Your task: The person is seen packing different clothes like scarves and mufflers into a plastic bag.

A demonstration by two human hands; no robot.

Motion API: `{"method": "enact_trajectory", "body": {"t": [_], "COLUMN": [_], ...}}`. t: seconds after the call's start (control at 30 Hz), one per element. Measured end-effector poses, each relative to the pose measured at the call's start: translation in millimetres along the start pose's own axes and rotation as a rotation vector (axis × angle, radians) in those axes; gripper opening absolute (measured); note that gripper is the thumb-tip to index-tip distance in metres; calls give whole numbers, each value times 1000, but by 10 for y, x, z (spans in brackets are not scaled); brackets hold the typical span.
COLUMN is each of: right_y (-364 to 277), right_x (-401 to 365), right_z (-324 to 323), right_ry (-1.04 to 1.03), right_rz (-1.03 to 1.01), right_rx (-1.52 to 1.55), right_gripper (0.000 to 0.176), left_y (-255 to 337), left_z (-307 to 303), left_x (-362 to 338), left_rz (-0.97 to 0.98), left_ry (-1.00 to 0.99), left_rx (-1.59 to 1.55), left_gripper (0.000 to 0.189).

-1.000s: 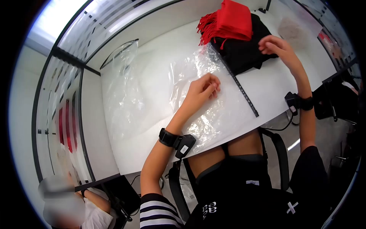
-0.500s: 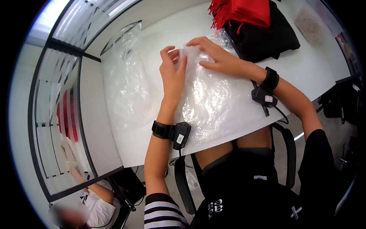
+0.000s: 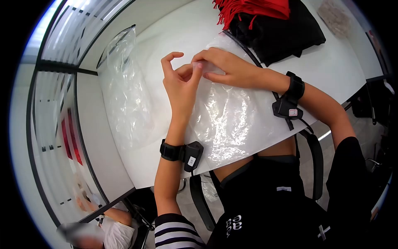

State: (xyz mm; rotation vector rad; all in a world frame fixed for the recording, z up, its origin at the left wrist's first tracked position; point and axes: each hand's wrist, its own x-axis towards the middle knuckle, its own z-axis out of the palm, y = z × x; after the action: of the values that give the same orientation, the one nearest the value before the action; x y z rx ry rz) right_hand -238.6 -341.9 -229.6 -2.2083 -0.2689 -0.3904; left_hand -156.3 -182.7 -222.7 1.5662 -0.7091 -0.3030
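Note:
A clear plastic bag [image 3: 230, 120] lies flat on the white table in front of me, its top edge raised a little between my hands. My left hand [image 3: 179, 83] pinches that edge at the bag's upper left, with the index finger crooked up and away. Right beside it, the fingertips of my right hand [image 3: 228, 68] are closed on the same edge. A black strip [image 3: 244, 47] runs from the bag's far end, passing under my right wrist. Each wrist wears a black strap with a small box.
A second clear plastic bag [image 3: 128, 95] lies at the left. Farther back, a red fringed scarf [image 3: 261, 10] rests on folded black cloth [image 3: 282, 35]. A crumpled beige item [image 3: 335, 18] sits at the far right. Behind a glass partition, another person [image 3: 116, 230] sits at lower left.
My hands have come together at the bag's edge, with the left thumb now pressed to it. More of the black strip shows. The whole view has shifted slightly.

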Motion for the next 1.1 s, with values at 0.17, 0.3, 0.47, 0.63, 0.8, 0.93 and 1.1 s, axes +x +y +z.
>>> {"method": "enact_trajectory", "body": {"t": [0.17,0.3,0.47,0.63,0.8,0.93,1.1], "right_y": [8,32,74,88,131,117,65], "right_x": [0,-21,-11,-9,18,29,12], "right_z": [9,38,-22,-66,-88,-87,-78], "right_ry": [4,45,180,226,186,161,132], "right_rz": [33,25,91,83,55,56,65], "right_rx": [1,-35,45,111,151,171,209], "right_gripper": [22,21,20,17,16,17,16], "left_y": [63,41,-15,2,13,68,77], "left_z": [56,46,21,28,36,85,76], "left_x": [-67,-39,-5,-6,-27,-63,-76], "left_rz": [-23,27,115,210,167,113,107], "left_ry": [-5,74,67,103,89,121,104], "left_rx": [74,157,201,421,414,409,396], "left_gripper": [33,28,25,21,16,15,12]}}
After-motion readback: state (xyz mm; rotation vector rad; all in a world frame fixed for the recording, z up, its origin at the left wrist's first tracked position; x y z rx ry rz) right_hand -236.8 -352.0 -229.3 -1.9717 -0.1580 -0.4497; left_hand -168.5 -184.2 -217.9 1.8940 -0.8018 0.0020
